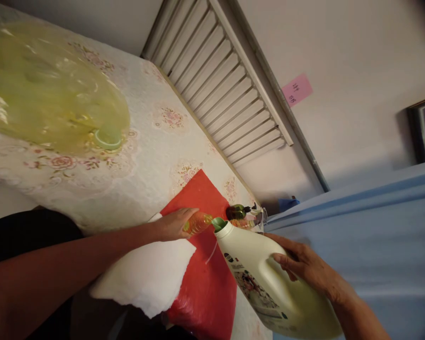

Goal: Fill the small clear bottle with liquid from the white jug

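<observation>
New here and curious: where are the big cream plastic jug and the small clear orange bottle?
Big cream plastic jug (251, 252): head view, its side wall.
Small clear orange bottle (200, 222): head view, its body.

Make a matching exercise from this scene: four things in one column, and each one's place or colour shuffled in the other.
1 large jug
2 small bottle
3 paper note
4 cloth

a pink, on the wall
b held in the left hand
c white, overlapping the red sheet
d held in the right hand

Pairs: 1-d, 2-b, 3-a, 4-c.
</observation>
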`<state>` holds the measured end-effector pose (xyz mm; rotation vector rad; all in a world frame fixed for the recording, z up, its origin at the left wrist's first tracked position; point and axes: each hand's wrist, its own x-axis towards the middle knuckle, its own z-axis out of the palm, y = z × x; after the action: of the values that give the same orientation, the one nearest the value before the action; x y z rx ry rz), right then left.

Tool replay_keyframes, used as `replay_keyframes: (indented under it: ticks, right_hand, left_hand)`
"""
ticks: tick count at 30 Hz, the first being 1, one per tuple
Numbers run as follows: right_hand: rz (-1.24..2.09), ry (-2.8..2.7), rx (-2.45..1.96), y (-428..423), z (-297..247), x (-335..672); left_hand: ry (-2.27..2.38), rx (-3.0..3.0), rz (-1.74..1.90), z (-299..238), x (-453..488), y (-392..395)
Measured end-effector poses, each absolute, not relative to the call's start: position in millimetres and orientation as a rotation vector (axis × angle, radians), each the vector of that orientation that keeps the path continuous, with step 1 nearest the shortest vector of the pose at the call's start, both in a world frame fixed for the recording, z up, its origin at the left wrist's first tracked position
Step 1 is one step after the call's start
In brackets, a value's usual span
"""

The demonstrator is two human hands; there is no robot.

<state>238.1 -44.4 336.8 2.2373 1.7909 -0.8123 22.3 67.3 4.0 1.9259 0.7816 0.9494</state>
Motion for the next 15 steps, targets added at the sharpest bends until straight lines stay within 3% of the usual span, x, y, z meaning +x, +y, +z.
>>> replay_keyframes:
  ticks: [15]
  right_hand:
    - [-0.790, 1.767, 2.246, -44.8, 337.2, 238.8]
  left_hand:
    - [0.788, 1.929, 0.929, 5.5, 21.5, 66.8]
